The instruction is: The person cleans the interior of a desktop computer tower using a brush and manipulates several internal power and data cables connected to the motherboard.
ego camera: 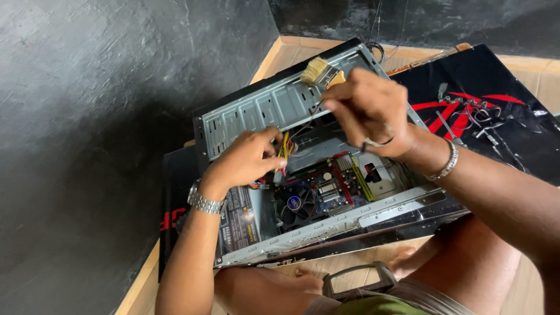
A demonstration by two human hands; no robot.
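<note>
Head view: above the open computer case (256,111), his right hand (367,111) pinched a paintbrush (319,73), bristles pointing rearward; his left hand (245,160) gripped the cables (284,146) inside.

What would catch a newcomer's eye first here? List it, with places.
At centre lies an open computer case on its side, its motherboard and round cooler fan exposed. The right hand holds a pale-bristled paintbrush over the case's upper edge, while the left hand grips a bundle of yellow and red wires inside. At right, a black mat with red markings carries small tools.
</note>
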